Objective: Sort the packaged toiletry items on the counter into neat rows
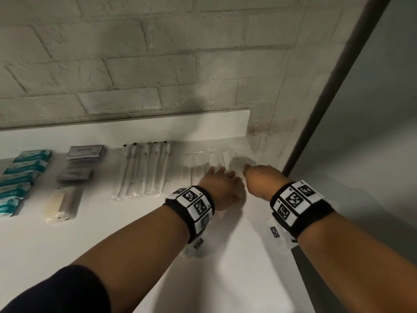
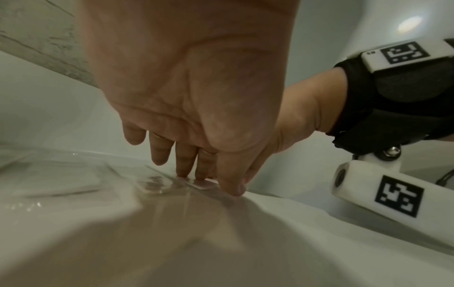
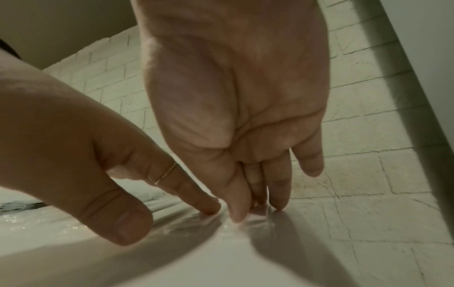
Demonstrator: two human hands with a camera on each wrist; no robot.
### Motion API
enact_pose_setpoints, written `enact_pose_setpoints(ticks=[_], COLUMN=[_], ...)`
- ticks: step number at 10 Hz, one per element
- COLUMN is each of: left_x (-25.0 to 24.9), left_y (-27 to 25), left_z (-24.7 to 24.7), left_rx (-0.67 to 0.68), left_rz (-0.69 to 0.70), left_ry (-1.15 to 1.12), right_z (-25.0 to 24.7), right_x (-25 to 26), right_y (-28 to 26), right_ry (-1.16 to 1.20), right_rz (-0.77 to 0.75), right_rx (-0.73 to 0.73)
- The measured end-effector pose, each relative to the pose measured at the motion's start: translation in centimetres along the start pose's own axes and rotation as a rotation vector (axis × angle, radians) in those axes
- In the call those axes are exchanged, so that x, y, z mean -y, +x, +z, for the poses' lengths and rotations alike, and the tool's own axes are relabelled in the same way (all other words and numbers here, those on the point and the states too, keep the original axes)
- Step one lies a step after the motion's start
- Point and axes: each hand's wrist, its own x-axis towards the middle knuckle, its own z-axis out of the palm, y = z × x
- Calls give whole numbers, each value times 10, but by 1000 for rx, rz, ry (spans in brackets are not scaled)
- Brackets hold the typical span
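Note:
Several clear packets with white combs lie in a row at the counter's right end. My left hand and right hand reach side by side onto the rightmost clear packet. In the left wrist view, the left hand touches the glossy clear packet with straight fingertips. In the right wrist view, the right hand sets its straight fingertips down on the clear packet, with the left hand's ringed finger beside them. Neither hand grips anything.
Further left on the white counter lie long packaged toothbrushes, grey sachets, a yellowish packet and teal packets. A brick wall stands behind. The counter ends at a dark frame on the right.

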Motion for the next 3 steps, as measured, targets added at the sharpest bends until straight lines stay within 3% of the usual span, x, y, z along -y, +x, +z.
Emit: enact_pose_setpoints(ticks=[3], left_x=[0], left_y=[-1], left_z=[6], left_rx=[-44], left_rz=[-13], left_ry=[23], right_z=[5], right_x=[-5], right_y=[-5], right_ry=[69], right_rz=[-21], right_rx=[-18])
